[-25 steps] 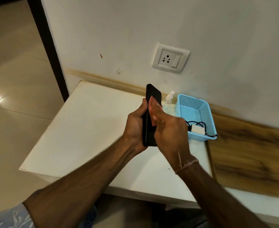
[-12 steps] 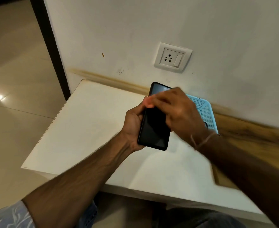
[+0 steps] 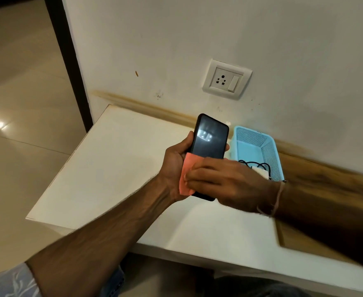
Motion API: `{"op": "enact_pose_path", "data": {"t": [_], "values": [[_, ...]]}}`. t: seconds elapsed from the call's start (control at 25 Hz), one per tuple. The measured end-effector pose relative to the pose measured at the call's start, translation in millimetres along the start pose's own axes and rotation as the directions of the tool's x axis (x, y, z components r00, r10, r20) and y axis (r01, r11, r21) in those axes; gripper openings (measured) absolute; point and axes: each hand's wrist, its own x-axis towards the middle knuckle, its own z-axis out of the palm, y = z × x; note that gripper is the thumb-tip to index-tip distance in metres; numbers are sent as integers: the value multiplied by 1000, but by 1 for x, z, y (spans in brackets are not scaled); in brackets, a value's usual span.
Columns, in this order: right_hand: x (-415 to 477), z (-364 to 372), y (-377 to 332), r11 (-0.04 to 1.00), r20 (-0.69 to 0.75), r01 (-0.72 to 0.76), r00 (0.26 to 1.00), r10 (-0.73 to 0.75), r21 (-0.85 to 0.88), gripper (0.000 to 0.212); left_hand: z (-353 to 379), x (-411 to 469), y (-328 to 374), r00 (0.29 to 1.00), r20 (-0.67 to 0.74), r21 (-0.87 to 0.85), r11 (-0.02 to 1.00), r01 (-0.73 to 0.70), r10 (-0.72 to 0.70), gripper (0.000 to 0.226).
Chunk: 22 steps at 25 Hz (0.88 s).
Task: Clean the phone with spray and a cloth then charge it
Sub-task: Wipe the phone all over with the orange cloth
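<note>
My left hand (image 3: 176,166) grips a black phone (image 3: 210,138) by its edges above the white table (image 3: 116,168), screen facing me. My right hand (image 3: 223,181) presses a pink cloth (image 3: 187,176) flat against the lower half of the screen, covering that part. A white charger with a black cable (image 3: 259,170) lies in the light blue basket (image 3: 259,146) to the right. Only the white tip of the spray bottle (image 3: 227,123) shows behind the phone's top corner.
A white wall socket with a switch (image 3: 226,79) sits on the wall above the basket. A wooden surface (image 3: 326,185) adjoins the table on the right. Tiled floor (image 3: 21,125) lies beyond the table's left edge.
The phone turned from edge-on to screen facing me. My right hand slid down from the screen's upper part to its lower half, and the pink cloth now shows under it.
</note>
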Motion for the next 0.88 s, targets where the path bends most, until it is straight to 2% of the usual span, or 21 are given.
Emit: {"op": "enact_pose_path", "data": {"t": [0.04,0.12,0.24,0.32,0.44,0.52,0.6,0.64,0.72,0.8,0.88], "values": [[1,-5,13,1000,26,7,1000,-6,-10,28,2,1,-1,1000,8,-23,1000,15,-15,66],[8,-18,42,994,47,-108,993,110,-29,18,-2,4,-2,1000,1,-40,999,-5,5,53],[21,-28,69,942,-15,-332,943,331,-56,20,-2,5,-3,995,-25,147,985,-89,94,56],[23,-25,66,933,-72,-358,932,354,-46,18,-3,4,-2,995,-40,131,988,-86,92,57],[11,-12,34,976,-21,-218,976,218,1,19,-6,2,1,999,-33,6,999,-38,38,55],[6,-7,14,999,29,-49,998,49,-8,40,-10,2,1,999,-21,16,1000,-26,26,61],[6,-11,21,998,84,43,996,-39,-46,36,-11,4,0,999,-3,19,999,-32,32,63],[7,-14,31,999,84,15,996,-11,-49,30,-10,4,1,999,2,10,999,-36,36,61],[13,-22,55,986,33,-159,986,161,-44,19,-8,6,2,998,-12,56,996,-66,67,58],[19,-25,69,942,-27,-329,944,328,-64,19,-8,6,2,994,-45,141,985,-97,104,60],[24,-20,68,910,-104,-412,908,407,-34,18,-7,6,0,991,-72,156,983,-98,111,58]]}}
